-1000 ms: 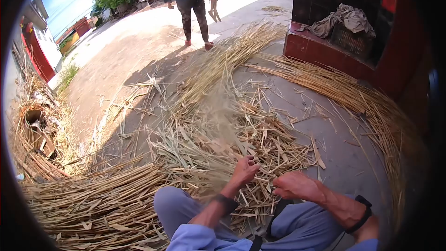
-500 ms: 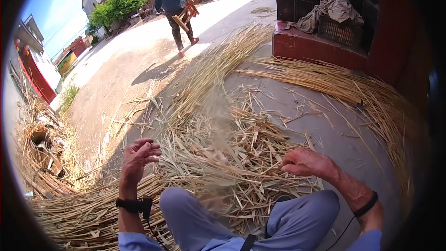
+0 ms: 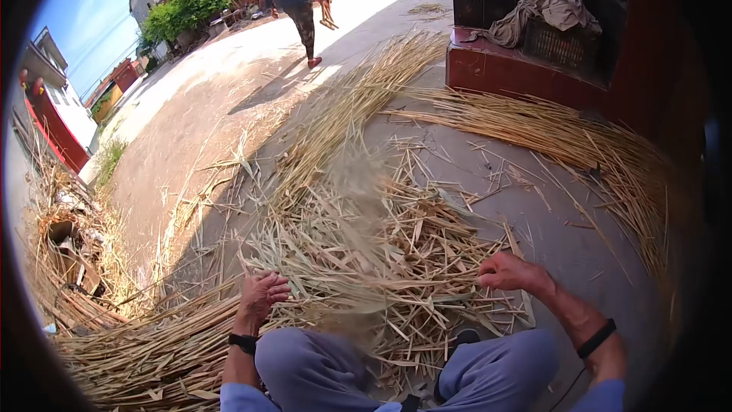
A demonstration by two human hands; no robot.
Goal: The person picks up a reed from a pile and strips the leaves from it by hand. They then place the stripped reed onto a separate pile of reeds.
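A heap of dry, pale stalk pieces and leaf husks (image 3: 412,240) covers the ground in front of my bent knees. My left hand (image 3: 263,294) is at the heap's left side above my knee, its fingers loosely apart and nothing visible in them. At the heap's right edge my right hand (image 3: 505,271) has its fingers curled together; whatever they hold, if anything, is hidden. A bundle of long stalks (image 3: 160,347) lies to the left, close under my left forearm. A blurred smear hides the middle of the heap.
Long stalks (image 3: 358,118) lie beyond the heap, and another spread (image 3: 549,133) curves along the right. A red-based ledge (image 3: 518,76) bears a crate (image 3: 560,46) with grey cloth on it. Farther off, a person (image 3: 296,0) carries a wooden frame on the sunlit ground.
My left hand has moved down and right, nearer the heap. My right hand has shifted slightly right. The person in the yard has walked farther away.
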